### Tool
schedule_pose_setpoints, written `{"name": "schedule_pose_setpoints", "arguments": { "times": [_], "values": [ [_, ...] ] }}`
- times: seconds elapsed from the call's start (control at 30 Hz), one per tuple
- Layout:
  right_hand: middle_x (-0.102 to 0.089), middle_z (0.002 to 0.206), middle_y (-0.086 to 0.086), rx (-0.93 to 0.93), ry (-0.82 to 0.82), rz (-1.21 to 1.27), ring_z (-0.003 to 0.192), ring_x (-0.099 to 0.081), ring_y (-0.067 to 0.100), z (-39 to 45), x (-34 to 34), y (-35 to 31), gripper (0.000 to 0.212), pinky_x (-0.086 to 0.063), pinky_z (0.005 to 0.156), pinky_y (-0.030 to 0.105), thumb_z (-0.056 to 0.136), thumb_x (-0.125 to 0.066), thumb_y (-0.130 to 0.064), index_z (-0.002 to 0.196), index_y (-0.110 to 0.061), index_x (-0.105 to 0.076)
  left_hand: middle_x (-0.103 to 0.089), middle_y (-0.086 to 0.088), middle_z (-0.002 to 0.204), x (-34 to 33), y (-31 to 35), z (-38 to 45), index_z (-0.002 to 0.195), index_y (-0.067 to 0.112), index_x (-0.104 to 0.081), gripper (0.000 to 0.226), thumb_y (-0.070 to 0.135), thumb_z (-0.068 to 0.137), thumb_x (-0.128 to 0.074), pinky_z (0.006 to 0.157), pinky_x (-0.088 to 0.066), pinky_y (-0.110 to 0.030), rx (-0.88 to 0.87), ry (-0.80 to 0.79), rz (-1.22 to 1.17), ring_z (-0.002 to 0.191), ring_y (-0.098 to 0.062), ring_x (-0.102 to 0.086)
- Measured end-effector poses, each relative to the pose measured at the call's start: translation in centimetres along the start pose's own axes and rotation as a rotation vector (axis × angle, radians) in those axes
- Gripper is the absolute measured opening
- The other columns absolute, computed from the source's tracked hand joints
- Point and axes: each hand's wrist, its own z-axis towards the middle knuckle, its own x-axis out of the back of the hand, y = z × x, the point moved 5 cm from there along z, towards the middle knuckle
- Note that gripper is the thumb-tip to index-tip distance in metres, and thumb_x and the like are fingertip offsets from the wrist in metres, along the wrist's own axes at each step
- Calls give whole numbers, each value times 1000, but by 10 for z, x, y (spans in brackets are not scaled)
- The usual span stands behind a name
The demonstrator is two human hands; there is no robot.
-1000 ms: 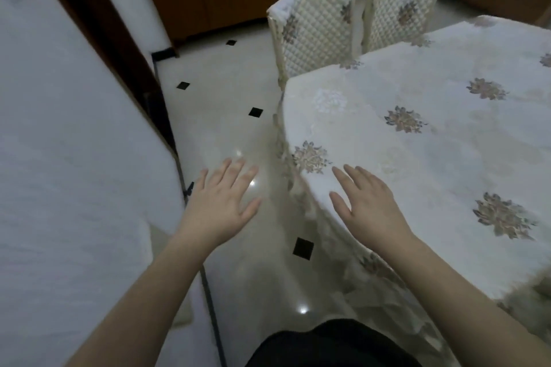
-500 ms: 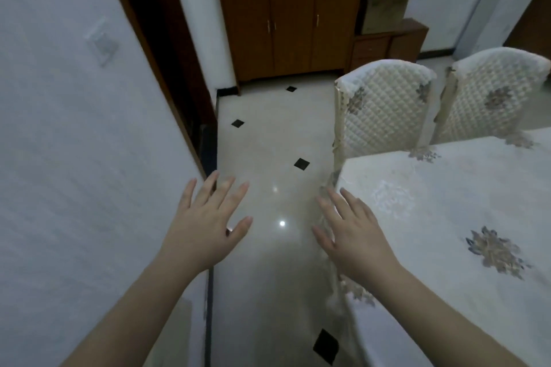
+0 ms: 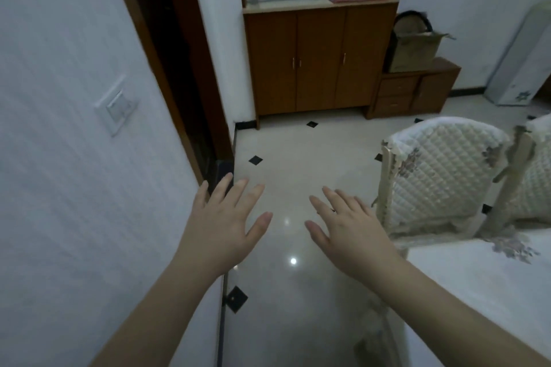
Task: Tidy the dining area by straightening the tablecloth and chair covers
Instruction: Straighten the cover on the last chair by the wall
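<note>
Both bare hands, left hand (image 3: 222,231) and right hand (image 3: 347,231), are hovering over the glossy tiled floor (image 3: 298,158), fingers spread apart, holding nothing. The cream quilted chair cover (image 3: 441,176) is sitting right of them, beside the white floral tablecloth (image 3: 477,271).

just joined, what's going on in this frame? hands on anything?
Nothing held. A person stands in the gap between a wall and the dining table, left hand and right hand both out in front, fingers spread, over bare floor. The nearest chair cover sits just right of the right hand, untouched, its top left corner looking ragged. The tablecloth shows at lower right, also untouched.
</note>
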Motion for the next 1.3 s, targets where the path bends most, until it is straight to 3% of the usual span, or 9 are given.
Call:
{"name": "schedule_pose_setpoints", "arguments": {
  "times": [0.13,0.23,0.37,0.53,0.73,0.8,0.9,1.03,1.3],
  "values": [
    [-40,149,6,-81,48,-19,138,-36,26,71,11,6,71,-25,112,42,88,-12,-60,142,-25,-41,-9,8,161,3,-35,73,151,39,-13,66,67,92,-4,118,8,-45,-40,43,-26,148,-14,6],
    [-31,154,1,-122,52,-34,141,-28,21,114,18,19,75,-19,115,39,86,-3,-63,149,-28,-23,-4,8,162,-1,-47,129,151,41,-3,69,69,88,5,118,7,-44,-56,12,-43,148,-18,8],
    [-24,156,-5,-231,75,-76,143,-22,15,168,29,49,82,-10,116,38,78,12,-64,149,-33,-14,-3,8,162,-7,-43,196,148,45,5,74,73,80,10,119,-5,-47,-68,-23,-137,148,-22,1],
    [-20,158,-3,-262,123,-83,144,-17,17,249,40,90,74,-8,117,38,86,6,-64,150,-32,-14,-20,7,159,-20,-45,288,151,40,-4,75,71,83,3,117,-21,-40,-110,-35,-236,144,-11,-19],
    [-12,160,-3,-294,137,-8,146,-11,16,341,43,157,77,-7,117,35,84,7,-68,151,-32,-5,-6,11,161,-35,-33,405,149,43,-1,68,69,86,2,120,0,-42,-93,-27,-69,147,-14,0],
    [-10,160,-4,-295,118,23,146,-9,16,368,47,179,69,-7,117,35,91,-3,-65,151,-31,-4,-5,11,161,-36,-30,443,150,43,-1,67,68,88,-1,119,1,-43,-79,-41,-52,147,-14,2],
    [-14,159,-3,-289,132,8,146,-13,17,408,52,211,80,-9,117,34,82,9,-67,151,-31,-9,-1,11,161,-42,-22,496,150,42,1,69,69,86,2,119,1,-44,-78,-50,-44,147,-13,6],
    [-8,160,-2,-317,102,37,146,-7,18,454,46,250,68,-5,117,35,91,-7,-63,151,-31,-3,5,10,161,-56,-5,554,150,42,3,68,68,88,-1,120,1,-41,-113,-50,-74,147,-12,10],
    [-30,154,1,-414,142,-25,142,-28,21,559,23,325,75,-20,115,38,87,-4,-64,150,-26,-19,15,11,159,-103,15,698,148,41,13,65,67,91,-3,118,11,-42,-232,-74,-84,144,-7,19]
  ]
}}
